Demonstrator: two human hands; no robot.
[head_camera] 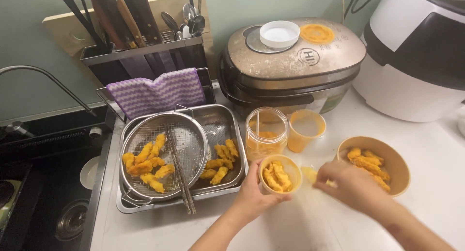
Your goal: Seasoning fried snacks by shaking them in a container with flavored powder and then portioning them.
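Portioning step, I judge — left hand (253, 193) grips the small cup (280, 174) of fried strips at lower centre; right hand (349, 184), fingers curled loosely, touches a yellow piece (310, 174) beside the bowl (395, 159). Next needs a firm pinch.

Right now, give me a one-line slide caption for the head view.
Left hand holds a small cup of fried pieces; right hand reaches beside a larger bowl.

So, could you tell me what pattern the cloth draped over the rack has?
The cloth has purple and white zigzag stripes, seen clearly in the head view.
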